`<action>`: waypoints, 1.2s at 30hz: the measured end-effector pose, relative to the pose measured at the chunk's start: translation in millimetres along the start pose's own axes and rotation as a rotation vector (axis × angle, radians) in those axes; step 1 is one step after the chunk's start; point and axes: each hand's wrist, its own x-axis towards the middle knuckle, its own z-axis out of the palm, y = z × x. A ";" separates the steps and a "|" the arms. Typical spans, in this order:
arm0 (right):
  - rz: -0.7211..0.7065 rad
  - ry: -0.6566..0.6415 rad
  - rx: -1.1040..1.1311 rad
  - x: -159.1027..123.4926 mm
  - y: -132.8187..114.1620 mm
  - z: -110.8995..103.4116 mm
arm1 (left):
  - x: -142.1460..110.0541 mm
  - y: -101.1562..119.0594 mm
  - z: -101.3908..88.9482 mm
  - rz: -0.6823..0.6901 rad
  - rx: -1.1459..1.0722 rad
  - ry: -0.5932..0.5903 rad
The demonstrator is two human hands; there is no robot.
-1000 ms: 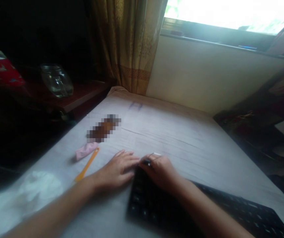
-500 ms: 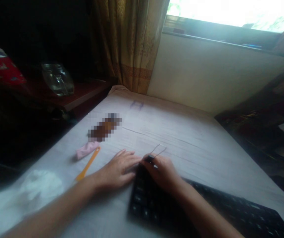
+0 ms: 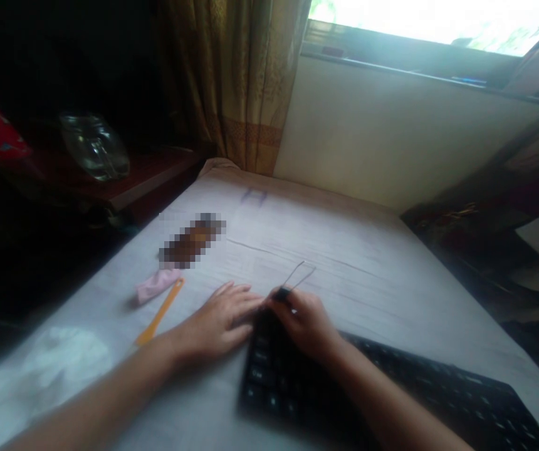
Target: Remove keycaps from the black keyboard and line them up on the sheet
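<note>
A black keyboard [image 3: 429,382] lies at a slant on the pale cloth, its far-left corner under my hands. Beside that corner rests my left hand [image 3: 220,319], fingers stretched out, their tips touching or very close to the keyboard's edge. My right hand [image 3: 309,322] is closed over the same corner, gripping a keycap puller [image 3: 282,293] by its black body. The puller's two thin wires point up and away from the keys. My fingers hide the keys beneath them.
Left of my left hand are an orange plastic tool [image 3: 161,313], a pink cloth-like roll [image 3: 156,286], a blurred-out brown item [image 3: 192,243] and a crumpled white bag [image 3: 65,360]. A glass jar [image 3: 95,147] stands on the dark red shelf [image 3: 156,175].
The view has shifted slightly, so everything sits a little further left and higher. Both hands keep nearly the same place at the keyboard corner, the puller still in my right hand.
</note>
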 end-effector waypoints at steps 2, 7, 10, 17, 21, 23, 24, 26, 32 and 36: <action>0.116 0.041 0.139 1.5 -1.1 -1.4 | 0.0 -0.3 0.6 0.002 -0.009 0.012; 0.220 0.054 0.250 5.0 -4.3 -4.0 | 0.4 1.9 0.5 -0.047 -0.058 0.024; 0.164 0.049 0.210 5.6 -7.3 -4.1 | 3.0 5.8 -0.1 -0.146 -0.126 0.100; 0.036 0.053 0.174 5.3 -20.2 -2.4 | 11.1 17.6 2.4 -0.262 -0.324 0.339; -0.017 0.058 0.146 5.9 -22.7 1.1 | 11.4 17.3 8.0 -0.277 -0.397 0.368; -0.010 0.076 0.095 6.3 -20.4 3.0 | 11.4 16.1 10.5 -0.285 -0.426 0.360; -0.001 0.095 0.069 6.5 -18.8 3.6 | 11.6 15.5 11.3 -0.289 -0.436 0.360; 0.015 0.135 0.035 7.1 -15.8 4.3 | 12.2 14.6 11.8 -0.298 -0.452 0.364; 0.047 0.128 0.030 8.1 -15.2 4.8 | 13.8 14.6 10.8 -0.266 -0.539 0.335; 0.055 0.117 0.056 7.4 -16.0 8.1 | 16.0 14.8 14.1 -0.303 -0.550 0.358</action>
